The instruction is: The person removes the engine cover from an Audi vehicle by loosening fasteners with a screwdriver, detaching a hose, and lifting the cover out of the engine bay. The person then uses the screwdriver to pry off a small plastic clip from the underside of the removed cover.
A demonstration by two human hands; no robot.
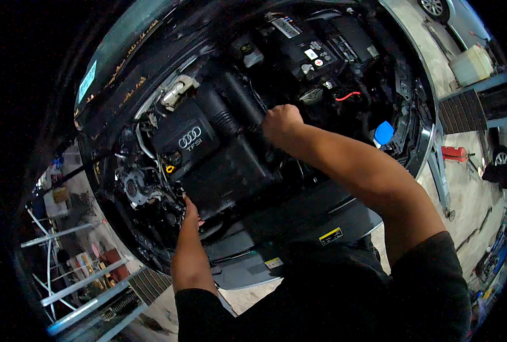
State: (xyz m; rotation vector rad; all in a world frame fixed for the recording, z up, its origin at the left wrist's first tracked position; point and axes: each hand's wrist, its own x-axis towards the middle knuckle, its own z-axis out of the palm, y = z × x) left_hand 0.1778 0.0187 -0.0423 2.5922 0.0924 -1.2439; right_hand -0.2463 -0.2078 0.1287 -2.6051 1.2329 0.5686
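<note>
A black plastic engine cover (225, 171) with a ribbed intake duct (222, 117) lies over the middle of the engine. At its right edge my right hand (284, 121) is closed, knuckles up, its fingertips hidden behind the hand. My left hand (191, 214) is at the cover's front left corner, its fingers curled around the edge and partly lost in shadow. Close beyond the left hand, a yellow dipstick loop (170, 169) stands out. The cover looks seated in the bay; whether it is lifted at all, I cannot tell.
A battery (307, 51) sits at the far right of the bay, near a red cable (347, 96). Toward the right front is a blue reservoir cap (384, 133). The front panel (299, 239) runs between my body and the engine. Metal frames (76, 290) stand at left.
</note>
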